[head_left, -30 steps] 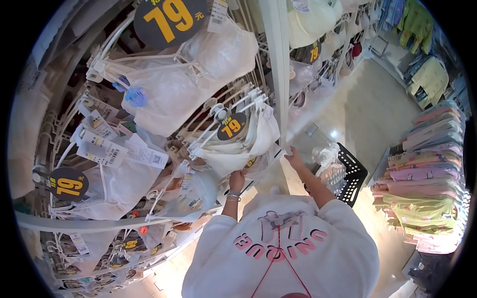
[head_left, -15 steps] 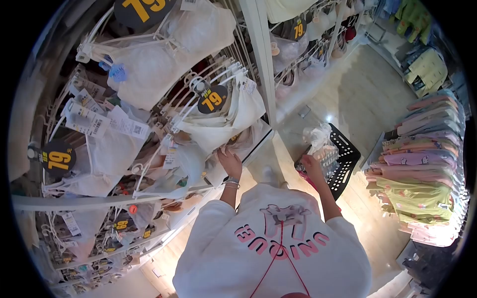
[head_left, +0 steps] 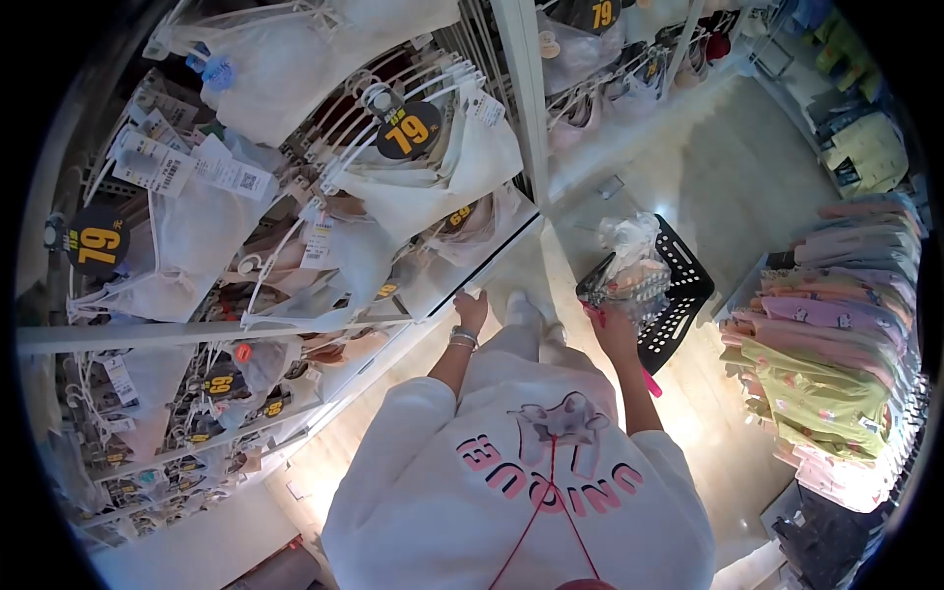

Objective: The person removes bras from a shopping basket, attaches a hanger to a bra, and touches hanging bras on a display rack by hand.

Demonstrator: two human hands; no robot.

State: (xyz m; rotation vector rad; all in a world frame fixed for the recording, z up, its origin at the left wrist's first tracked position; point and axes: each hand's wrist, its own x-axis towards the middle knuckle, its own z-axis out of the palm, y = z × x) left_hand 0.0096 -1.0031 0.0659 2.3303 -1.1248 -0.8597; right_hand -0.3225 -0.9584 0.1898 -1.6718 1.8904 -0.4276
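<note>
Basket lies beyond the right hand

Seen from the head, a black basket (head_left: 693, 270), its long axis unclear, sits ahead and slightly outward of the right hand (head_left: 616, 332), the nearer one; a pink handle (head_left: 652, 384) shows either side of that forearm, the fingers' grip impossible to tell. Plastic-wrapped goods (head_left: 639, 282) fill its near side. The left hand (head_left: 471, 311), narrow and loosely curled, contents unclear, is beside the lingerie rack (head_left: 197, 334)

The left hand (head_left: 471, 311) is now off the hanging bras (head_left: 470, 157). The right hand (head_left: 616, 332) has closed around the pink handle (head_left: 651, 383) at the black basket (head_left: 694, 278).
</note>
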